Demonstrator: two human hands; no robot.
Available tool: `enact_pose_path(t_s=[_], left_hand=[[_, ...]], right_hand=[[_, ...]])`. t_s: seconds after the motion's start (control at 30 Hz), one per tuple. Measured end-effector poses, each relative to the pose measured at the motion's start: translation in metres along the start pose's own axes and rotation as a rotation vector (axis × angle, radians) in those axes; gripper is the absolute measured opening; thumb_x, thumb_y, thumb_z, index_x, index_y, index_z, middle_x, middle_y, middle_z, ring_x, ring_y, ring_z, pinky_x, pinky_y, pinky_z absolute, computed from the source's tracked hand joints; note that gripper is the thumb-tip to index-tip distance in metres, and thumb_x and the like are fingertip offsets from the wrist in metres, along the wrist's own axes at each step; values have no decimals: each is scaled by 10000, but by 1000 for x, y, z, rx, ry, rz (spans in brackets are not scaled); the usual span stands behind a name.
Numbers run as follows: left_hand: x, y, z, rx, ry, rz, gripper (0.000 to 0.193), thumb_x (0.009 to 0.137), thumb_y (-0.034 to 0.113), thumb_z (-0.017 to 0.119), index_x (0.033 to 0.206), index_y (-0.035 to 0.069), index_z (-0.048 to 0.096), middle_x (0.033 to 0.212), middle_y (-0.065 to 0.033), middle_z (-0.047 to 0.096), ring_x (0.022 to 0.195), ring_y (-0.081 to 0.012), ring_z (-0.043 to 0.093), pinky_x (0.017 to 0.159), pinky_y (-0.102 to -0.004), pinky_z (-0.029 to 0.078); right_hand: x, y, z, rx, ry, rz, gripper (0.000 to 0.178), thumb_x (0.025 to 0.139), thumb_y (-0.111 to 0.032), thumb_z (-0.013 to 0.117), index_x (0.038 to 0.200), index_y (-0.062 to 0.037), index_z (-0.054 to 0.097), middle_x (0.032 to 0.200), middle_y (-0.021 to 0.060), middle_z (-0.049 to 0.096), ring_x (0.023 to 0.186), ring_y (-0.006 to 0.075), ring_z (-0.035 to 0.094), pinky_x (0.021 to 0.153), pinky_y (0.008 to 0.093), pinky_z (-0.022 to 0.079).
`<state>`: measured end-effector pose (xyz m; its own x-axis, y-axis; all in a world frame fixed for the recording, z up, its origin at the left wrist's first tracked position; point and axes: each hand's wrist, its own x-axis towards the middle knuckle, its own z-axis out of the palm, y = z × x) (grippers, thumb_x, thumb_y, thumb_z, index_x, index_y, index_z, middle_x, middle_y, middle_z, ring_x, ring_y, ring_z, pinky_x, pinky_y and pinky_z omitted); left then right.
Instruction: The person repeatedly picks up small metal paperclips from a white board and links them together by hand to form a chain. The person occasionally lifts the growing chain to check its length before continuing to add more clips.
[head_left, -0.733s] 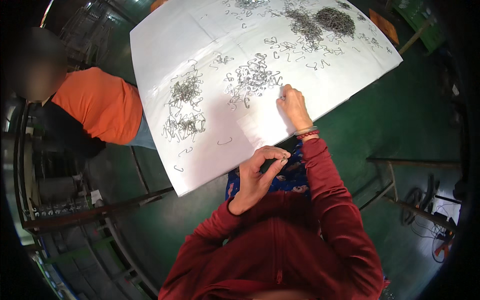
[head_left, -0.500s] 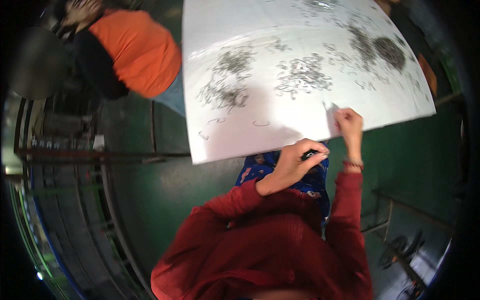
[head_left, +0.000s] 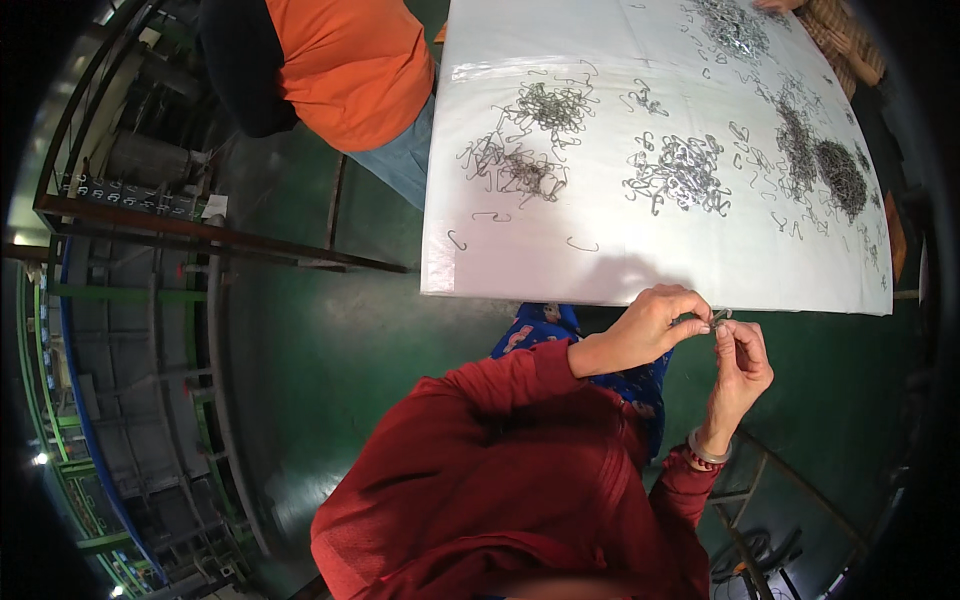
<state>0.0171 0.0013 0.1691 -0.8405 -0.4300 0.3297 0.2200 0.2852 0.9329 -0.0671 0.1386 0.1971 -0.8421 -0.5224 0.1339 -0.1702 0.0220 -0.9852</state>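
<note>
Just beyond the table's near edge, my left hand (head_left: 648,328) and my right hand (head_left: 742,372) meet fingertip to fingertip. Between them is a small bent metal hook (head_left: 722,316), pinched by thumb and forefinger on each side; its exact shape is partly hidden by the fingers. Closest to my hands on the white-covered table (head_left: 520,275) lies a loose heap of silvery wire hooks (head_left: 682,175). A single thin hook (head_left: 582,245) rests apart from it, nearer the front edge.
More hooks form a pile (head_left: 550,108) at the left and a dense dark pile (head_left: 842,180) at the right. A co-worker in an orange shirt (head_left: 350,65) stands at the table's left side. Another person's arm (head_left: 845,45) shows at the far right. Metal racks (head_left: 150,330) line the left.
My right hand has come back from over the tabletop to meet my left hand, which shifted right. A hook is now held between both. The view has shifted, so the table sits further right.
</note>
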Motion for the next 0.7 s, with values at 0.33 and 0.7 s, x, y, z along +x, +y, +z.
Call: enact_pose_path(t_s=[0.33,0.7], left_hand=[[0,3,-26,-149,70,-66,261,823,114,728,1064,39,662,1058,-100,696,957,-221,666,852,-341,508],[69,-158,-293,1090,241,-127,109,812,111,676,879,55,742,816,-159,690,737,-336,659,690,-389,523]], right_hand=[[1,1,22,136,83,-197,51,855,28,659,906,27,653,858,63,570,641,79,437,523,203,323],[5,-21,-7,132,91,-289,63,854,25,641,916,25,632,824,73,552,664,109,438,511,212,314]])
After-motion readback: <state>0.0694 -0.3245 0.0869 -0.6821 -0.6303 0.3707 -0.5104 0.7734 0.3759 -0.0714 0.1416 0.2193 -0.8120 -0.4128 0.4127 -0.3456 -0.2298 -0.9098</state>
